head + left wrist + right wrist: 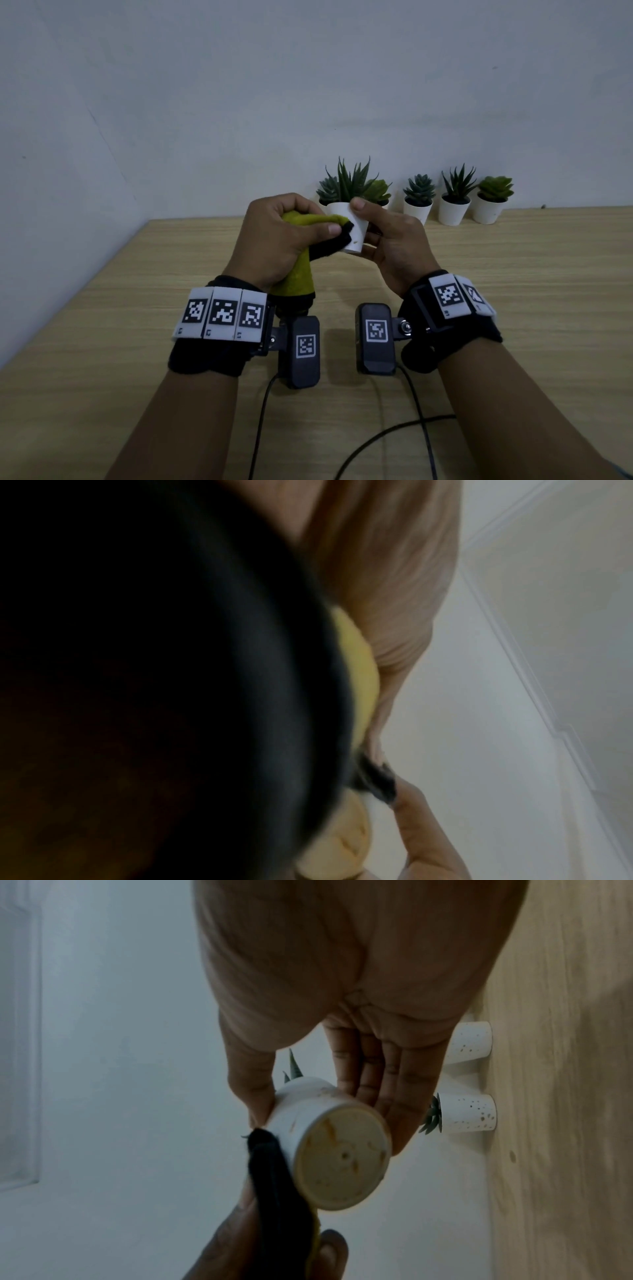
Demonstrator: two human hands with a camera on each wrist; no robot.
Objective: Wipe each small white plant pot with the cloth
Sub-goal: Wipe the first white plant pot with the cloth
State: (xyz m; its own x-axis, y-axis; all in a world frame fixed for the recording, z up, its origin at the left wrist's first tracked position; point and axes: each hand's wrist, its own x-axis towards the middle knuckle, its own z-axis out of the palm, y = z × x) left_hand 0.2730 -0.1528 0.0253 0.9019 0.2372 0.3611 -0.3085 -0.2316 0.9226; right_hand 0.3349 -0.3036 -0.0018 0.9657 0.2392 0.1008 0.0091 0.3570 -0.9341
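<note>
Above the table [513, 274], right hand [394, 246] holds pot [352, 222]; left hand [274, 240] presses cloth [294, 274] against it.

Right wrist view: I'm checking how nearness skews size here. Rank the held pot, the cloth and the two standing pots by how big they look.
1. Held pot, though nearest the camera.
2. Cloth, partly hidden.
3. Two standing pots: alike, farther off, no ranking.

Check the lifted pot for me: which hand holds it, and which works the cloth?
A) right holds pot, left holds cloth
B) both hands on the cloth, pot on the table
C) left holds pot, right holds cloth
A: the right hand grips the lifted pot while the left hand presses the yellow-and-black cloth against its side.
</note>
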